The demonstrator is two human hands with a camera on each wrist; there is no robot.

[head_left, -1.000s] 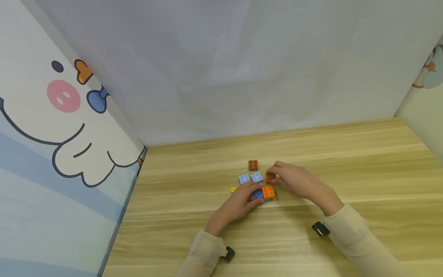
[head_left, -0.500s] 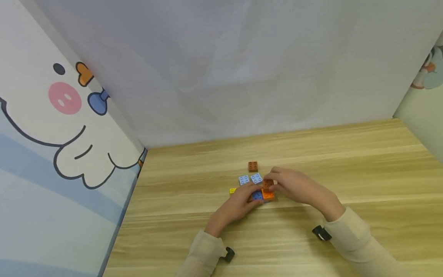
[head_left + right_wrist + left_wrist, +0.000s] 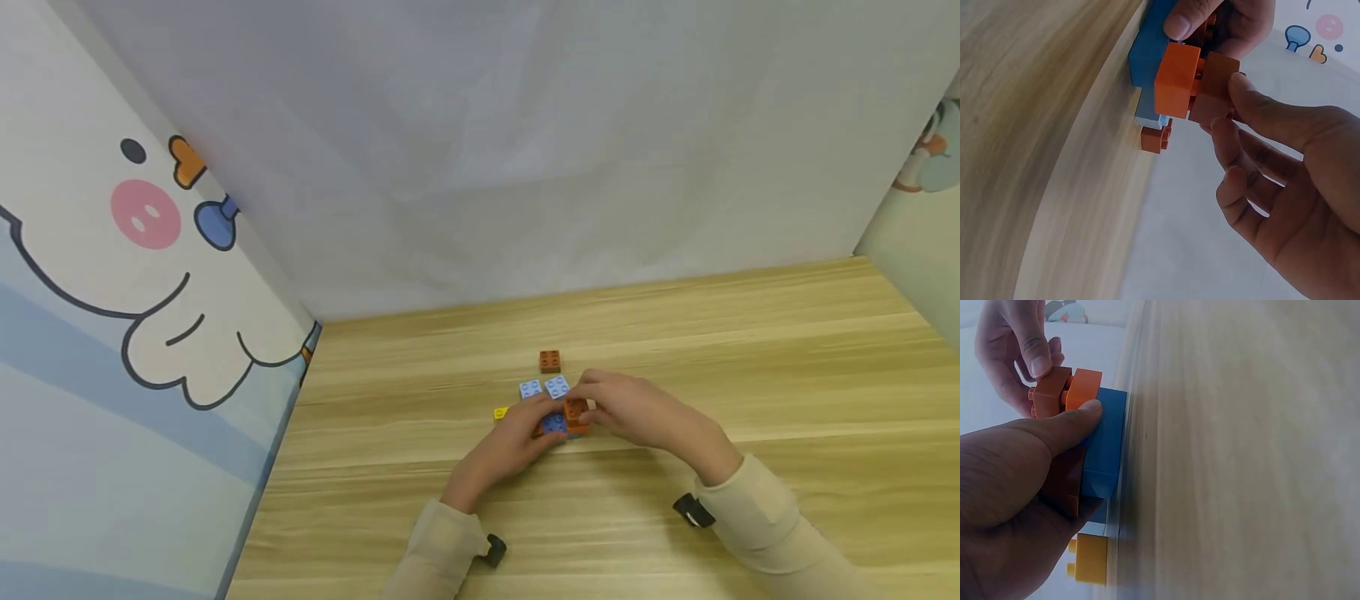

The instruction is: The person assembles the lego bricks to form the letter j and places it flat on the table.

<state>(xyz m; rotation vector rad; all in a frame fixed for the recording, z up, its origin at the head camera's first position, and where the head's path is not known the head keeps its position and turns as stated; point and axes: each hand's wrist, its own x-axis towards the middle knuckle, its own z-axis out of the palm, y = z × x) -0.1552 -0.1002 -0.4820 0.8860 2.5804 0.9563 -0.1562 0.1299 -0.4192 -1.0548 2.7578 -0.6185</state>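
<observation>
Thumb and fingertips of my right hand (image 3: 637,410) pinch a brown toy brick (image 3: 1216,87). That brick sits over an orange brick (image 3: 1175,80), and in the right wrist view studs show in a narrow gap between them. The orange brick stands on one end of a long blue brick (image 3: 1105,444) lying on the table. My left hand (image 3: 512,440) grips this assembly from the left, its thumb along the near side. Another brown brick (image 3: 1065,478) sits on the blue one, partly hidden under the left hand.
Two light blue bricks (image 3: 557,386) lie just behind the hands, with a loose brown brick (image 3: 550,361) farther back. A yellow brick (image 3: 501,412) pokes out left of the left hand. Pale walls border the wooden table (image 3: 405,367) behind and at the sides.
My right hand has brought the brown brick from behind the orange one to over its top. The left hand has kept its grip, and the assembly has shifted slightly left.
</observation>
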